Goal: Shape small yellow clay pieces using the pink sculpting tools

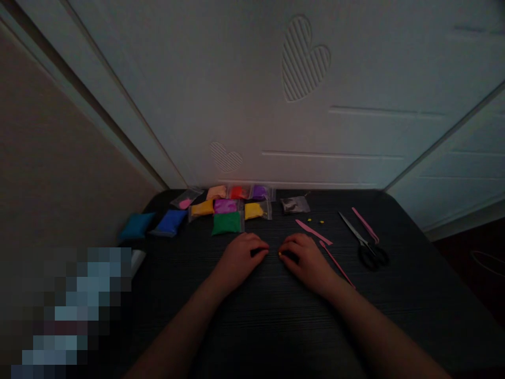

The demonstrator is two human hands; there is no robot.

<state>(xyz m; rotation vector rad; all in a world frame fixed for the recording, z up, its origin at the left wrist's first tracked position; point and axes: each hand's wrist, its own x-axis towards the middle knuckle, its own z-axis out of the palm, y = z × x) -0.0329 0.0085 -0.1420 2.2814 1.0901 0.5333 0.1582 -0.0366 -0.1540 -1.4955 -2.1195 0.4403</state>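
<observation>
Over the middle of the dark table, my right hand (305, 258) pinches a tiny yellow lump of modelling clay (280, 253) between thumb and fingertips. Facing it, a short gap away, is my left hand (242, 258). Its thumb and fingertips come together in a pinch, and anything between them is too small to make out. Two small yellow clay bits (310, 220) lie beyond my right hand. A pink plastic modelling knife (313, 232) rests just past that hand. A thin pink modelling tool (337, 265) lies beside its wrist.
Scissors with black handles (366, 247) and another pink tool (365, 225) lie at the right. Bags of coloured clay, including green (226, 223), yellow (255, 211) and blue (169, 222), stretch along the back left. A white panel (252, 116) rises behind the table (252, 326).
</observation>
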